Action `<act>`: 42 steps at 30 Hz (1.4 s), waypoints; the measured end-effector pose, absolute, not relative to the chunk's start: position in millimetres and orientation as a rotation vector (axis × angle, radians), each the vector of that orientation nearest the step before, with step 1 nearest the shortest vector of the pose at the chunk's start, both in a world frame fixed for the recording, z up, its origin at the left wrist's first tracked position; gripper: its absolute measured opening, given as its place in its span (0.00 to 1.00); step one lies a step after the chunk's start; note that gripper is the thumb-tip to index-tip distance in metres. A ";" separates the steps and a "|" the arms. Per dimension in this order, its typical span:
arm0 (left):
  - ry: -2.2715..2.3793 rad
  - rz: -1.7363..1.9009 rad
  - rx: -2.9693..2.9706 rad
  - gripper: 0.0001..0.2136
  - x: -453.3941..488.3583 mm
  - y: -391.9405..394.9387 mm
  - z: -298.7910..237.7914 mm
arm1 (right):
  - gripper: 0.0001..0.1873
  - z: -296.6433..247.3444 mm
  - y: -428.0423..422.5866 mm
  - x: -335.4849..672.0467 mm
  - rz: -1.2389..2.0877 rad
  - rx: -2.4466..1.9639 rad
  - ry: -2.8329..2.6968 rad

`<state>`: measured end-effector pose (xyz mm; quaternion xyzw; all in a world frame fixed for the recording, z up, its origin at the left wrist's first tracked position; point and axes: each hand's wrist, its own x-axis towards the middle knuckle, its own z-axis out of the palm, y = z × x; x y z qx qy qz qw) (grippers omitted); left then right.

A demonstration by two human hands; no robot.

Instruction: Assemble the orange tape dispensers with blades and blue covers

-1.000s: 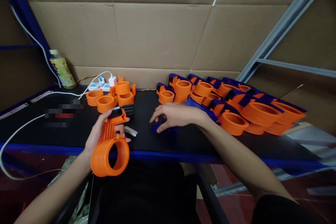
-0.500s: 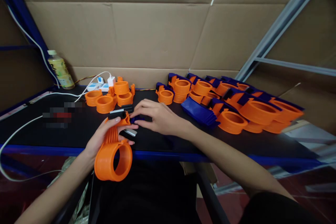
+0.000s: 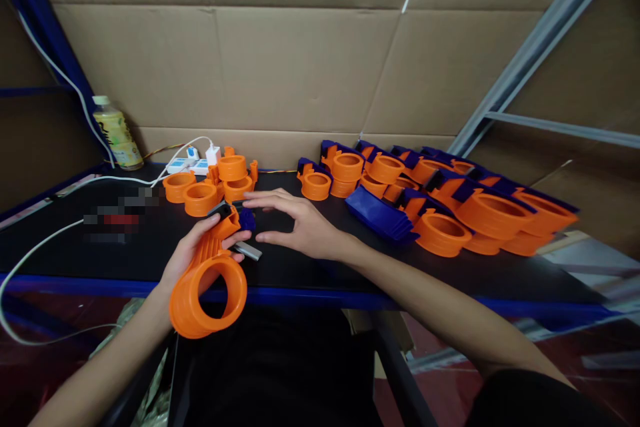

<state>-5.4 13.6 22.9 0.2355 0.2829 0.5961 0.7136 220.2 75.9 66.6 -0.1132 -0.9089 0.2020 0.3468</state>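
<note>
Our left hand (image 3: 193, 250) wraps its fingers around an orange plastic ring-shaped holder (image 3: 209, 280) at the black table's (image 3: 150, 247) front edge; our right hand (image 3: 295, 227), fingers spread, touches its small blue plastic piece (image 3: 247, 219).

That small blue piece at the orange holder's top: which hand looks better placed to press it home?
Probably the right hand: it is open with fingertips by the blue piece, while the left hand is wrapped round the orange holder.

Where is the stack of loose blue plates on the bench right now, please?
In the head view the stack of blue plates lies right of centre on the black bench, just beyond the right hand and against the pile of orange-and-blue assemblies.
</note>
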 end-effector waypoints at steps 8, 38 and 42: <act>0.539 1.151 0.627 0.13 -6.8 13.0 20.9 | 0.22 47.6 74.6 208.2 0.448 -0.274 -2.216; 0.723 1.186 0.918 0.05 9.2 2.1 18.0 | 0.23 42.4 70.5 214.3 0.173 -0.246 -2.329; 0.725 1.208 0.925 0.06 7.5 -1.8 14.5 | 0.24 38.3 65.2 213.0 0.120 -0.233 -2.310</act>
